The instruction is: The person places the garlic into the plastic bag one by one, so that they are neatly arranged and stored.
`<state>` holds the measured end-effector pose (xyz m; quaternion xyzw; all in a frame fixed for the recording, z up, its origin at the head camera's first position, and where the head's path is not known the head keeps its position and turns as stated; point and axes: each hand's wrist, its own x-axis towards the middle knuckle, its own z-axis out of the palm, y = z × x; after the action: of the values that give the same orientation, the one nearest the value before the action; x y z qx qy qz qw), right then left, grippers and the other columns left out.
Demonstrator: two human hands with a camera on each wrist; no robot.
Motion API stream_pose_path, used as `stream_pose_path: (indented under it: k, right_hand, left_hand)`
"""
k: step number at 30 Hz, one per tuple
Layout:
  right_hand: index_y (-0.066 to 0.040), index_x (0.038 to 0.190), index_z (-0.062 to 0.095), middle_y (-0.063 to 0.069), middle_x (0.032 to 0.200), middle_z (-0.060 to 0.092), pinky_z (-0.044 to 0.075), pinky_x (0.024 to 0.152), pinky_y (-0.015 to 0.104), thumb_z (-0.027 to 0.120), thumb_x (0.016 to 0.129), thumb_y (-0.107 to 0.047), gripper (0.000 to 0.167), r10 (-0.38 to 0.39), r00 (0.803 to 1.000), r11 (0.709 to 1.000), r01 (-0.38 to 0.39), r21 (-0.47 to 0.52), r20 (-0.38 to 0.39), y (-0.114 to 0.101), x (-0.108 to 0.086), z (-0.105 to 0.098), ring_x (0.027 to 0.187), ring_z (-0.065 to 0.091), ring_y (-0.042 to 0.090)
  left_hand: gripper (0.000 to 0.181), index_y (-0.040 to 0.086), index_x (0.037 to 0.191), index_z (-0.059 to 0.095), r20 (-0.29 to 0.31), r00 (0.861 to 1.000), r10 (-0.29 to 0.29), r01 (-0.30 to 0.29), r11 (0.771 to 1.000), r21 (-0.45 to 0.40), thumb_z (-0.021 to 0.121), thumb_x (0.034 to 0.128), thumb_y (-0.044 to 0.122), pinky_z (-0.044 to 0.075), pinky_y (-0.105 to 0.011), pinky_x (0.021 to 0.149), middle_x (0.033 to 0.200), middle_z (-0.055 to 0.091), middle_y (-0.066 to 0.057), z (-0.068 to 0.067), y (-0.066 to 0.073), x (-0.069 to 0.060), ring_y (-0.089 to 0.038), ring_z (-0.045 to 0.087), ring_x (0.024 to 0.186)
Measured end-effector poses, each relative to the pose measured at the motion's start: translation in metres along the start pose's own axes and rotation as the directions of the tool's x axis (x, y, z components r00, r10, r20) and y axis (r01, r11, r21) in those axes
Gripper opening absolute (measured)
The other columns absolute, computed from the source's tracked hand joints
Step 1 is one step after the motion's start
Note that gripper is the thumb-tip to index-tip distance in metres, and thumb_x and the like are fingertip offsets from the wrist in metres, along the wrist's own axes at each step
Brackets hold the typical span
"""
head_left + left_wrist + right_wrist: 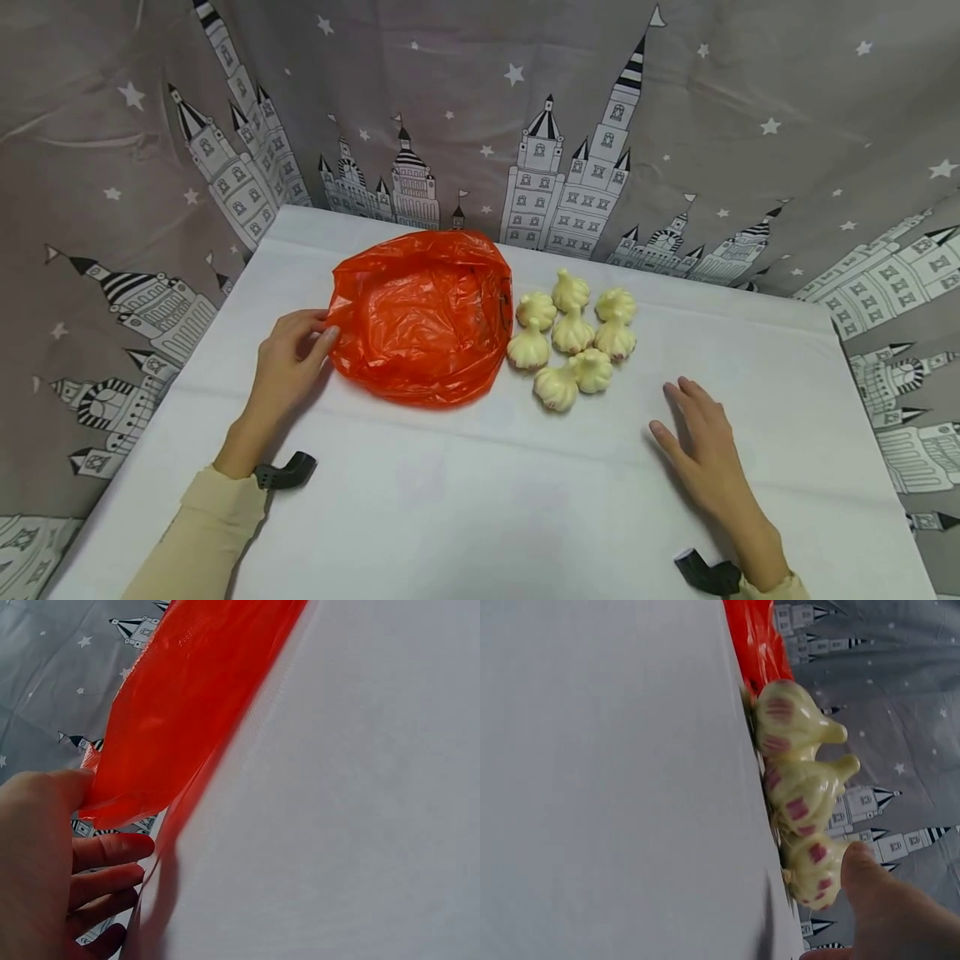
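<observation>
A red plastic bag [420, 321] lies spread on the white table with its mouth open and facing up. At its left edge is my left hand [294, 354]. In the left wrist view the bag's rim [142, 780] sits between the thumb and fingers of my left hand [45, 855], which pinch it. Several garlic bulbs [572, 332], pale with purple patches, are clustered right of the bag. My right hand [705, 450] is over the table to the right of the bulbs, fingers apart, holding nothing. In the right wrist view its thumb shows in front of the garlic [802, 791].
A white cloth [480, 508] covers the table. Behind and beside it hangs a grey curtain [450, 75] printed with castles and stars. A black wrist device [287, 472] is on the left forearm, and another black device [707, 573] on the right.
</observation>
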<state>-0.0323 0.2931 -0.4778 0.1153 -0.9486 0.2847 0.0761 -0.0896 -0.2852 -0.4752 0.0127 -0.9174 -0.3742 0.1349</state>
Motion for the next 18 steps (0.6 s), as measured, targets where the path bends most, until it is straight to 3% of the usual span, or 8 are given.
stream_pose_path:
  k: [3, 5, 7, 12, 18]
  right_hand:
    - [-0.003, 0.152, 0.051, 0.026, 0.162, 0.04, 0.015, 0.124, 0.073, 0.072, 0.099, -0.027, 0.061, 0.0, 1.0, 1.0, 0.0, -0.006, -0.011, -0.002, -0.002, 0.003, 0.151, 0.032, 0.051]
    - [-0.003, 0.151, 0.052, 0.025, 0.162, 0.04, 0.015, 0.125, 0.071, 0.072, 0.099, -0.027, 0.061, 0.002, 1.0, 1.0, -0.002, -0.008, -0.014, -0.004, -0.002, 0.005, 0.152, 0.031, 0.05]
    - [-0.003, 0.151, 0.052, 0.025, 0.163, 0.04, 0.016, 0.125, 0.07, 0.073, 0.099, -0.027, 0.061, 0.003, 1.0, 1.0, -0.004, -0.011, -0.015, -0.005, -0.001, 0.008, 0.152, 0.031, 0.049]
    - [-0.002, 0.15, 0.053, 0.024, 0.162, 0.041, 0.018, 0.125, 0.071, 0.073, 0.099, -0.026, 0.06, 0.005, 1.0, 1.0, -0.005, -0.011, -0.026, -0.006, 0.004, 0.012, 0.152, 0.032, 0.048]
    - [-0.003, 0.148, 0.054, 0.023, 0.161, 0.043, 0.019, 0.125, 0.069, 0.072, 0.099, -0.025, 0.057, 0.007, 0.999, 1.0, -0.007, 0.004, -0.041, -0.008, 0.006, 0.016, 0.151, 0.034, 0.047]
  left_hand:
    - [0.032, 0.002, 0.108, 0.073, -0.003, 1.0, 0.002, -0.002, 1.0, -0.022, 0.065, 0.105, 0.033, 0.054, -0.031, 0.108, 0.142, 0.063, -0.016, 0.003, 0.0, 0.0, -0.035, 0.055, 0.136]
    - [0.027, 0.003, 0.103, 0.073, -0.007, 1.0, 0.01, -0.011, 0.999, -0.046, 0.068, 0.104, 0.03, 0.048, -0.012, 0.102, 0.141, 0.064, -0.016, 0.003, 0.0, -0.001, -0.035, 0.057, 0.134]
    - [0.023, 0.003, 0.098, 0.072, -0.014, 1.0, 0.019, -0.02, 0.997, -0.08, 0.07, 0.1023, 0.025, 0.04, 0.0, 0.095, 0.139, 0.065, -0.016, 0.003, -0.001, -0.001, -0.034, 0.058, 0.132]
    - [0.019, 0.003, 0.093, 0.072, -0.015, 1.0, 0.018, -0.019, 0.992, -0.124, 0.075, 0.0989, 0.021, 0.039, 0.0, 0.094, 0.136, 0.067, -0.013, 0.003, -0.003, 0.0, -0.026, 0.056, 0.13]
    - [0.022, 0.004, 0.093, 0.073, -0.009, 1.0, 0.0, -0.001, 0.993, -0.115, 0.075, 0.0989, 0.025, 0.039, 0.001, 0.092, 0.135, 0.067, -0.011, 0.004, -0.004, 0.001, -0.02, 0.055, 0.127]
